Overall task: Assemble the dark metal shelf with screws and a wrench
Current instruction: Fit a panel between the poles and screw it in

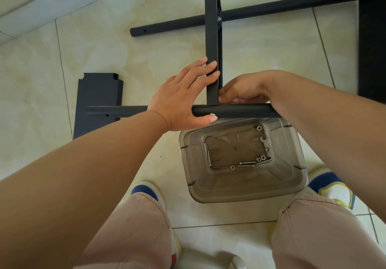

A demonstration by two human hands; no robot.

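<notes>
A dark flat shelf panel (98,99) lies on the tiled floor (41,80) at the left, its long axis running toward and away from the person. On its near part rests the left end of a dark round tube (240,111), whose long axis runs left to right across the view, just above the knees. The left hand (183,95) lies over this tube with a wide grip: the fingers are nearly straight, reaching up onto a flat dark crossbar (212,38), and the thumb lies along the tube's near side beside a silver screw head (212,114). The crossbar points away from the person, its near end butted against the tube in a T. Farther up, it crosses a second round tube (271,7) that slopes up to the right, fixed there with a bolt (218,19). The right hand (244,89) sits just right of the joint, fingers curled down behind the tube; whether its grip holds anything I cannot tell. Below the tube stands a clear plastic bin (246,191) holding loose screws (247,163), nuts (261,159) and a small flat wrench (264,140).
</notes>
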